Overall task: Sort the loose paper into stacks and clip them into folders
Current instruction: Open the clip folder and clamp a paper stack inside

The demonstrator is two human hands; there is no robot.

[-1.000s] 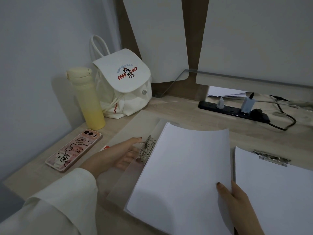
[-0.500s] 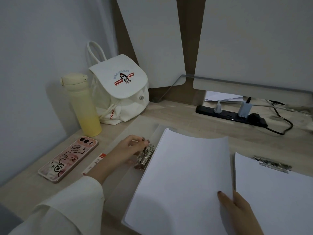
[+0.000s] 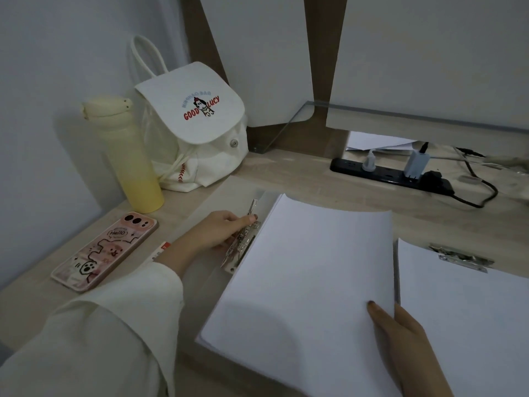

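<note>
Head camera view, looking down at a pale wooden desk (image 3: pixel 300 179) in dim light.

Compared with a second ago, the left hand (image 3: pixel 220 232) has moved from lying flat beside the metal lever clip (image 3: pixel 243 242) to curling over it, and the clip's lever arm (image 3: pixel 253 206) is now standing raised, pointing toward the top of the frame. This probably means the clamp is being opened so the paper stack (image 3: pixel 303 282) can slide beneath it, so clipping looks close but not yet done.

The left hand, left of centre, is closing its fingertips (image 3: pixel 252 217) around the clip; how firmly it is pressing cannot be told. The clip is sitting on the spine of an open translucent folder (image 3: pixel 206 277), and the stack's left edge is lying just beside the clip, touching or nearly so.

The right hand (image 3: pixel 406 342), in the lower right of the frame, is pinching the stack's right edge, thumb (image 3: pixel 378 313) on top and the other fingers hidden under the sheets.

At the far right, a second stack of paper (image 3: pixel 463 325) is lying under its own metal clip (image 3: pixel 461 257), seemingly already fastened.

In the upper left of the frame are standing a yellow bottle (image 3: pixel 134 167) and a cream backpack (image 3: pixel 200 133); a phone in a pink cartoon case (image 3: pixel 106 250) is lying below them. A black power strip (image 3: pixel 392 176) is sitting at upper right.
</note>
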